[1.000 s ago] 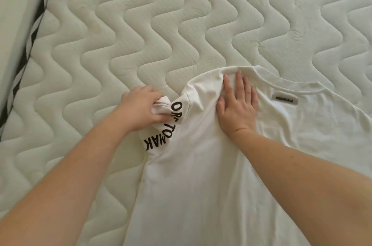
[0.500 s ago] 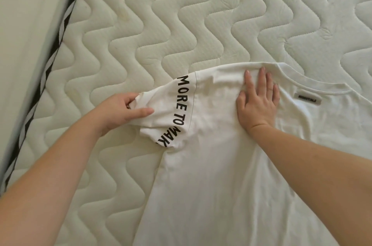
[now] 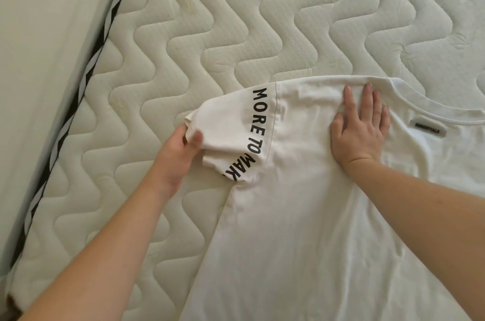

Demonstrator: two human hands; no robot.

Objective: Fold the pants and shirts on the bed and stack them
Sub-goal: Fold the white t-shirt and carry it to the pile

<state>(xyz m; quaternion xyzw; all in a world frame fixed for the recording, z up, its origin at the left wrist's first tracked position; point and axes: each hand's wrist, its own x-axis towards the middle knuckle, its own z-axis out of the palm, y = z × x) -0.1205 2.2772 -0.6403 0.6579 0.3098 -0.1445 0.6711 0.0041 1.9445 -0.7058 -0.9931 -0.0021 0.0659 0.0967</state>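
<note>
A white T-shirt [image 3: 301, 229] lies spread on a quilted mattress [image 3: 236, 19], filling the lower right of the frame and running off the bottom and right edges. The person's left hand [image 3: 181, 152], at centre-left, grips the cuff end of the shirt's sleeve [image 3: 225, 129]: thumb on top of the fabric, fingers curled under the bunched edge, sleeve drawn out toward the left and lifted a little off the mattress. Black lettering [image 3: 256, 131] runs down the sleeve next to the shoulder seam, reading "MORE TO MAK", w/ the last letters lost in a fold near the armpit. The right hand [image 3: 359, 126], at centre-right, lies flat, palm down on the shirt's shoulder area, fingers straight and close together, pointing to the top of the frame, fingertips near the shirt's upper edge; it grasps nothing, only presses the cloth. Just right of that hand sits the ribbed collar [image 3: 433, 108], and below it a small dark label [image 3: 427, 129], text too small to read. Both forearms enter from the bottom corners, bare. The mattress cover shows wavy zigzag stitching across the top half of the frame. At far left a black-and-white striped trim [image 3: 78, 100] runs diagonally along the mattress edge, w/ a pale plain surface [image 3: 39, 45] beyond it in the upper left.
</note>
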